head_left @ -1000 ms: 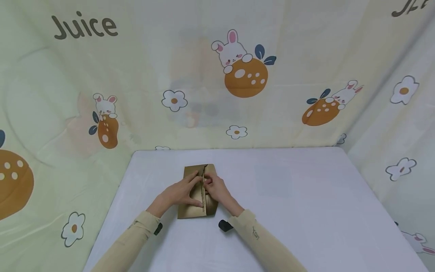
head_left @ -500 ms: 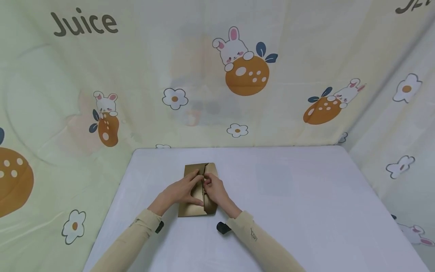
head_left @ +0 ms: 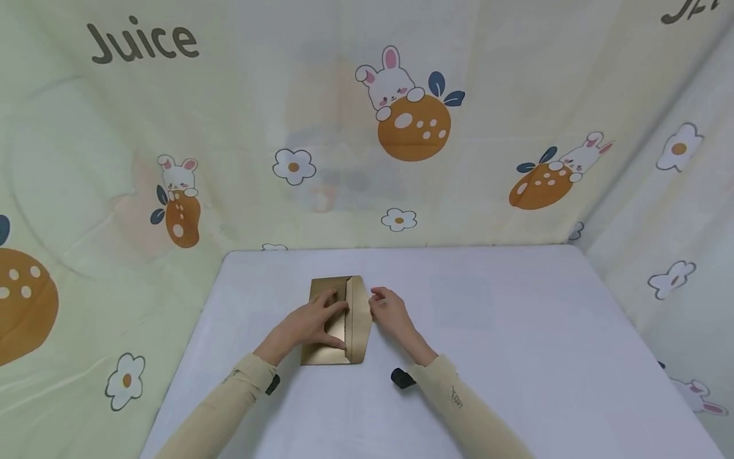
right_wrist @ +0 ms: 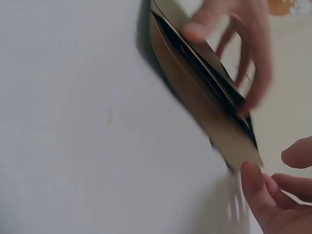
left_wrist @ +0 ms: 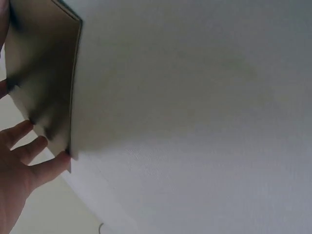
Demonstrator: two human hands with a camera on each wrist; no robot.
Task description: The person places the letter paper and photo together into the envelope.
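Observation:
A gold-brown paper envelope [head_left: 329, 284] lies on the white table, its pointed flap [head_left: 360, 319] unfolded to the right. My left hand [head_left: 306, 324] rests on the envelope's body with fingers and thumb spread, tips near its mouth. The left wrist view shows that hand's fingers [left_wrist: 30, 151] along the envelope's edge. At the flap's outer edge is my right hand [head_left: 394, 313], its fingers loosely bent. In the right wrist view, the right thumb [right_wrist: 252, 178] is at the flap's tip, the index finger apart from it. The envelope's dark mouth [right_wrist: 209, 73] gapes slightly there.
A white-covered table [head_left: 487, 357] spreads around the envelope. Behind it hangs a cream curtain [head_left: 241, 127] printed with rabbits, oranges and flowers. Below the right thumb, a faint translucent streak [right_wrist: 236, 200] is too blurred to identify.
My right hand has moved right from the envelope's mouth to the flap's outer edge. The flap now shows fully and lies flatter. My left hand has stayed nearly in place.

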